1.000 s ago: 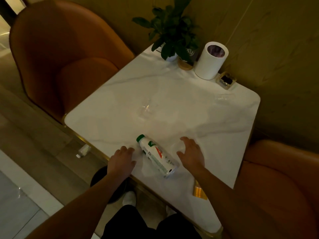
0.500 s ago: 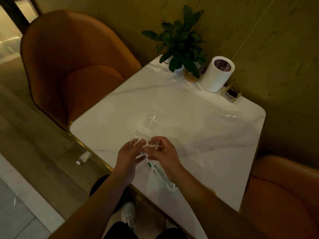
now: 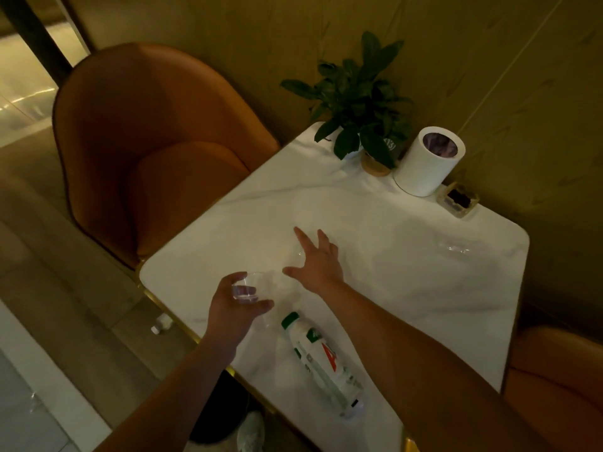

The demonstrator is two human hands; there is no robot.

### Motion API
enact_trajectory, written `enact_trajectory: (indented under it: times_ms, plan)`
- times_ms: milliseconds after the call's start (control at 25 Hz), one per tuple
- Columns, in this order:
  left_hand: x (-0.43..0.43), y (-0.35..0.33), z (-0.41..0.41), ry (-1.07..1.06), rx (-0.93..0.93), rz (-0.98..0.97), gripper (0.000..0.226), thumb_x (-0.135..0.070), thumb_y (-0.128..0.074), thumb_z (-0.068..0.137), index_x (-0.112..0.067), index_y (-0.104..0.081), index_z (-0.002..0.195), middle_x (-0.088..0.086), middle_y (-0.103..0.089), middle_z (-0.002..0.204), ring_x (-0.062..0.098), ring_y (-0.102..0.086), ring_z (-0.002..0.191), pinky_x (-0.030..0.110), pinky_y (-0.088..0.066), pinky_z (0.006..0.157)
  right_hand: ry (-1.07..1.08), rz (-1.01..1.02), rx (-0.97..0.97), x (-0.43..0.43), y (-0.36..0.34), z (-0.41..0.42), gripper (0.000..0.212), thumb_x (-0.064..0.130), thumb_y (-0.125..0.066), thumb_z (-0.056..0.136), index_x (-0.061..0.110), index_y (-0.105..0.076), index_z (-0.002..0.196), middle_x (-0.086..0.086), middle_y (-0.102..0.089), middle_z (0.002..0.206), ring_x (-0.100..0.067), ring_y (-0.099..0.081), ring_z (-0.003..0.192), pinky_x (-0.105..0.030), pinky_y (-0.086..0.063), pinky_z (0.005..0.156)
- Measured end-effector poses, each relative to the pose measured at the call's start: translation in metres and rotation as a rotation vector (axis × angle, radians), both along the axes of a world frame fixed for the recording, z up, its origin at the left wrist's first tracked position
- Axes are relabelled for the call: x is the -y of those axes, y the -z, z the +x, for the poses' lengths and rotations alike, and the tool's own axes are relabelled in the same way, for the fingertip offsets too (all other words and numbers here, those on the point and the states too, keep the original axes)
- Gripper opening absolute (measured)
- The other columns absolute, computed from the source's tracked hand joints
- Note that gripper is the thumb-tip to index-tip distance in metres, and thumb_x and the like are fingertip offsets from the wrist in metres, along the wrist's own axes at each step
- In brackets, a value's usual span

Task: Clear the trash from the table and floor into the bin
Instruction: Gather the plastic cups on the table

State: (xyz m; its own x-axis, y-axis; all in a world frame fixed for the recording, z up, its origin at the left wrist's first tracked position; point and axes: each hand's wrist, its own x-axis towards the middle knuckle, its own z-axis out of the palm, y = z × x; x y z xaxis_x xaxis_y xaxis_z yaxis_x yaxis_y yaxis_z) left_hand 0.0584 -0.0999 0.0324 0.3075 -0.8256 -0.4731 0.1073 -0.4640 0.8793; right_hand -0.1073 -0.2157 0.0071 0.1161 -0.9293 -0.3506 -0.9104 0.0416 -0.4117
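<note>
My left hand [image 3: 233, 305] grips a clear plastic cup [image 3: 249, 288] above the near left part of the white marble table [image 3: 408, 288]. My right hand [image 3: 318, 259] is spread open over the middle of the table, its fingers at a second clear cup [image 3: 298, 252] that is hard to make out. A white plastic bottle [image 3: 321, 360] with a green cap lies on its side near the front edge. Another clear cup [image 3: 455, 249] lies at the right side of the table. A small white object [image 3: 161, 324] lies on the floor under the table's left edge.
A potted plant [image 3: 355, 102], a white cylindrical bin [image 3: 427, 161] and a small glass holder [image 3: 458, 200] stand at the table's far edge by the wall. Orange chairs sit at the left [image 3: 156, 151] and lower right [image 3: 554, 386]. A dark round bin [image 3: 225, 406] stands under the table's near edge.
Both hands came up from beside the bottle to a clear cup. Now the left hand holds that cup alone, and the right hand has reached forward with its fingers spread.
</note>
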Motion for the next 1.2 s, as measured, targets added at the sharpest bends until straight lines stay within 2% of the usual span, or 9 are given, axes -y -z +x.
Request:
enact_trajectory:
  times_ms: [120, 200, 320, 400, 480, 640, 840, 1000, 1200]
  plan:
    - [0.008, 0.004, 0.001, 0.028, 0.049, 0.017, 0.072, -0.001, -0.088, 0.057, -0.023, -0.054, 0.116, 0.004, -0.064, 0.097, 0.025, -0.066, 0.092, 0.038, -0.054, 0.076, 0.038, -0.046, -0.006, 0.006, 0.009, -0.002, 0.062, 0.04, -0.063, 0.089, 0.031, -0.036, 0.143, -0.007, -0.031, 0.153, -0.031, -0.034, 0.135, -0.044, -0.045, 0.101]
    - [0.01, 0.007, 0.001, 0.08, 0.117, 0.021, 0.074, -0.003, -0.089, 0.057, -0.024, -0.052, 0.118, 0.003, -0.063, 0.096, 0.025, -0.066, 0.093, 0.038, -0.054, 0.077, 0.084, -0.153, 0.065, 0.004, 0.011, -0.009, 0.038, 0.024, -0.062, 0.091, 0.022, -0.052, 0.127, -0.007, -0.054, 0.132, -0.026, -0.052, 0.118, -0.038, -0.051, 0.093]
    - [0.013, 0.011, 0.002, 0.161, 0.221, 0.039, 0.078, -0.007, -0.089, 0.057, -0.022, -0.051, 0.123, 0.005, -0.062, 0.099, 0.027, -0.065, 0.095, 0.044, -0.055, 0.083, 0.157, -0.214, 0.157, -0.005, 0.009, -0.021, 0.016, 0.014, -0.058, 0.092, 0.015, -0.065, 0.106, -0.005, -0.069, 0.107, -0.022, -0.064, 0.098, -0.033, -0.053, 0.086]
    - [0.015, 0.016, 0.005, 0.214, 0.314, 0.053, 0.08, -0.01, -0.089, 0.058, -0.02, -0.049, 0.127, 0.006, -0.061, 0.1, 0.027, -0.064, 0.095, 0.045, -0.054, 0.085, 0.234, -0.223, 0.221, -0.014, 0.006, -0.028, 0.012, 0.013, -0.06, 0.091, 0.017, -0.069, 0.097, -0.002, -0.072, 0.098, -0.017, -0.066, 0.089, -0.026, -0.054, 0.08]
    - [0.02, 0.018, 0.006, 0.282, 0.428, 0.064, 0.083, -0.015, -0.088, 0.058, -0.02, -0.047, 0.13, 0.004, -0.06, 0.101, 0.023, -0.063, 0.093, 0.036, -0.052, 0.08, 0.321, -0.247, 0.343, -0.024, 0.001, -0.031, 0.011, 0.013, -0.063, 0.089, 0.021, -0.067, 0.094, 0.003, -0.071, 0.092, -0.012, -0.065, 0.083, -0.02, -0.054, 0.075]
    - [0.032, 0.013, -0.005, 0.424, 0.588, 0.067, 0.085, -0.02, -0.086, 0.059, -0.019, -0.044, 0.133, 0.003, -0.06, 0.111, 0.021, -0.062, 0.096, 0.033, -0.05, 0.081, 0.36, -0.329, 0.498, -0.048, -0.018, -0.037, 0.023, 0.014, -0.063, 0.088, 0.026, -0.066, 0.108, 0.009, -0.071, 0.089, -0.001, -0.065, 0.078, -0.009, -0.051, 0.072]
    - [0.04, -0.001, -0.024, 0.542, 0.717, -0.063, 0.076, -0.024, -0.084, 0.058, -0.022, -0.052, 0.127, 0.003, -0.061, 0.118, 0.023, -0.064, 0.101, 0.039, -0.054, 0.087, 0.219, -0.441, 0.435, -0.067, -0.047, -0.047, 0.02, 0.014, -0.062, 0.09, 0.022, -0.07, 0.107, 0.009, -0.071, 0.102, -0.003, -0.065, 0.086, -0.012, -0.053, 0.079]
    - [0.043, -0.005, -0.039, 0.564, 0.686, -0.122, 0.074, -0.027, -0.086, 0.057, -0.021, -0.054, 0.123, 0.002, -0.062, 0.115, 0.015, -0.058, 0.089, 0.026, -0.046, 0.076, 0.121, -0.54, 0.376, -0.084, -0.062, -0.05, 0.017, 0.014, -0.062, 0.09, 0.02, -0.07, 0.103, 0.006, -0.071, 0.099, -0.006, -0.064, 0.086, -0.02, -0.054, 0.079]
    - [0.048, -0.011, -0.071, 0.661, 0.62, -0.23, 0.074, -0.03, -0.087, 0.06, -0.019, -0.054, 0.125, 0.004, -0.062, 0.112, 0.019, -0.059, 0.096, 0.027, -0.044, 0.08, -0.055, -0.553, 0.225, -0.103, -0.07, -0.069, 0.018, 0.008, -0.061, 0.088, 0.013, -0.071, 0.102, -0.004, -0.071, 0.102, -0.021, -0.065, 0.094, -0.03, -0.055, 0.081]
